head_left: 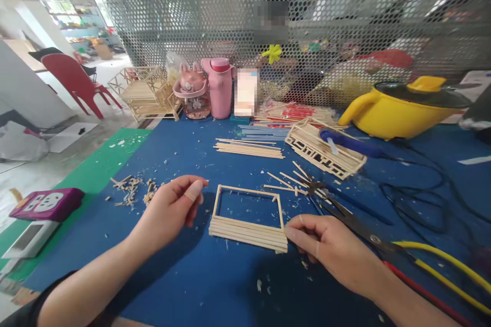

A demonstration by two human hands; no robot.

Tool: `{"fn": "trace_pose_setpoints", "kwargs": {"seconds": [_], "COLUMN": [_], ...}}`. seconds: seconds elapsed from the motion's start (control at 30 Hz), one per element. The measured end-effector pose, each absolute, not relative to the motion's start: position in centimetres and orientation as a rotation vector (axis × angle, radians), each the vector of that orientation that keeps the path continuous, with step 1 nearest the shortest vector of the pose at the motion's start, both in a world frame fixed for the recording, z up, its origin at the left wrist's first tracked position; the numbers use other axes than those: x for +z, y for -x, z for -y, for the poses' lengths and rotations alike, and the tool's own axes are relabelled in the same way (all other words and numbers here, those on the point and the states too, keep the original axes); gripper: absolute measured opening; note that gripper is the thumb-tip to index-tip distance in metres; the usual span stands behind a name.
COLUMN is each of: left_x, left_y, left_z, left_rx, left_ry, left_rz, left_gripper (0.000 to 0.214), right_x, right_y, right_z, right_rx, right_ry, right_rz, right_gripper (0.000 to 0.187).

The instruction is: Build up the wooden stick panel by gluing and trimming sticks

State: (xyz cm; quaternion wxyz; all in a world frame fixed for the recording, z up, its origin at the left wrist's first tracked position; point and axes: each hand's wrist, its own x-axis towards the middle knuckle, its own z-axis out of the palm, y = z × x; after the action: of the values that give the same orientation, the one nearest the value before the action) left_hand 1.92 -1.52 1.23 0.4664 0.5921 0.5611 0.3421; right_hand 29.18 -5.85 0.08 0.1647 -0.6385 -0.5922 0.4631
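The right hand [330,250] rests low on the blue counter [199,276], its thumb and forefinger pinched together at the near right corner of the stick frame [248,219], touching the end of the stacked bottom rails. The left hand [174,209] is held just to the left of the frame and apart from it, fingers loosely curled with the thumb against the forefinger; whether a small piece sits in that pinch I cannot tell.

The frame lies flat between the two hands, its long axis running from one hand to the other, the thick bundle of rails on the near side and the open rectangle beyond. The right hand is the nearer of the two and already in contact.

Just beyond the right hand lie scissors [345,214] among loose sticks [287,181], so room on that side is tight, and yellow and red cables [441,265] run along the wrist. Left of the left hand the counter holds only wood scraps [130,189], with the green edge strip [103,163] further out.

Further off lie a row of long sticks [249,148] and a half-built lattice panel [324,150] carrying a blue glue gun [349,143]. At the far edge stand pink bottles [207,89] and a yellow pot [402,107] against the perforated screen [230,10].
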Motion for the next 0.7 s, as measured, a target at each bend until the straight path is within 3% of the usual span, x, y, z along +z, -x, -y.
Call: {"fn": "trace_pose_setpoints", "kwargs": {"seconds": [0.13,0.3,0.7], "left_x": [0.0,-0.6,-0.6], "left_y": [-1.0,-1.7,-1.7], "left_z": [0.9,1.6,1.5], "left_rx": [0.439,0.365,0.316], "left_ry": [-1.080,-0.991,-0.969], "left_rz": [-1.204,-1.186,-1.231], "left_gripper": [0.050,0.061,0.055], "right_x": [0.3,0.1,0.3], "right_y": [-29.2,-29.4,-29.4], "right_z": [5.8,5.6,5.3], "right_rx": [1.271,1.295,1.366], "right_ry": [1.854,1.881,1.902], "right_rz": [1.760,1.806,1.792], "right_gripper": [0.034,0.033,0.028]}}
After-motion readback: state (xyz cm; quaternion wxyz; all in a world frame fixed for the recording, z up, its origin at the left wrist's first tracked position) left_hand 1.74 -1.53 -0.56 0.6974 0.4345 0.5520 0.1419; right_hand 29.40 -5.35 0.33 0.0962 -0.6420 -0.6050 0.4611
